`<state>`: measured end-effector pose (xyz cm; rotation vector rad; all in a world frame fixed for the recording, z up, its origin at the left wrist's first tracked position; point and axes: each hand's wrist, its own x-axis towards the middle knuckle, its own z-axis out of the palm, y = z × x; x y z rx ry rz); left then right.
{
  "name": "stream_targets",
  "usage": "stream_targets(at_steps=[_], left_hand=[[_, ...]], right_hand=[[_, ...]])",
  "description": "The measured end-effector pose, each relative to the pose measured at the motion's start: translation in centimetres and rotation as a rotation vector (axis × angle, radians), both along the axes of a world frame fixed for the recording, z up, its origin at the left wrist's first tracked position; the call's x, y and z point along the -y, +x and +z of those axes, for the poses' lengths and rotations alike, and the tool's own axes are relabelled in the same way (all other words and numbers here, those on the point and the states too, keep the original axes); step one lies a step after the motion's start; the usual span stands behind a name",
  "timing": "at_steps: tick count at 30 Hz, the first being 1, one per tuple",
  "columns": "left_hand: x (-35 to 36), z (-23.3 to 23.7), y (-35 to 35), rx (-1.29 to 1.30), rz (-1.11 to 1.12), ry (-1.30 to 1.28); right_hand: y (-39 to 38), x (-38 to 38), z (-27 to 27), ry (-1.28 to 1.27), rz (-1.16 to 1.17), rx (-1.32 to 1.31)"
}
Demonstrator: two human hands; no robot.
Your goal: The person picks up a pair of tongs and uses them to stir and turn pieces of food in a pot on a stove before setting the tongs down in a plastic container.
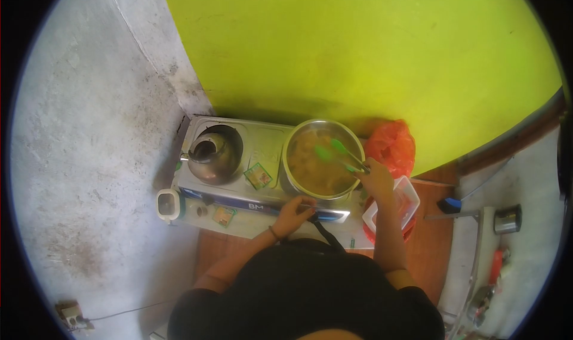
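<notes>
A large metal pot [285, 161] stands on the right side of a two-burner gas stove [265, 140], with brownish liquid and lumps of food in it. My right hand [377, 179] is closed around the handle end of tongs [339, 146] with green tips. The tips are over or in the pot's contents, and one of them is blurred. At the stove's front edge, below the pot, is my left hand [291, 216]. Its fingers are curled at the right stove knob, which they mostly hide.
A metal kettle [216, 161] sits on the left burner. Small packets [258, 176] lie on the stove and in front of it. Right of the pot are a red plastic bag [391, 146] and a white plastic container [407, 200]. A white-rimmed container [169, 205] stands at the left.
</notes>
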<state>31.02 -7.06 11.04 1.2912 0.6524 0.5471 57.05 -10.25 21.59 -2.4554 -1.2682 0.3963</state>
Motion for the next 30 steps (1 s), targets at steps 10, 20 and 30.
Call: stream_targets(at_steps=[10,20,30], left_hand=[[-0.4,-0.6,-0.4,0.025,0.011,-0.081],[-0.4,-0.6,-0.3,0.012,-0.011,-0.015],[-0.2,-1.0,-0.1,0.015,-0.029,-0.080]], right_hand=[[-1.9,-6.5,-3.1,0.028,0.109,0.196],[-3.7,-6.4,-6.3,0.065,0.355,0.127],[-5.6,-3.7,-3.9,0.016,0.435,0.303]])
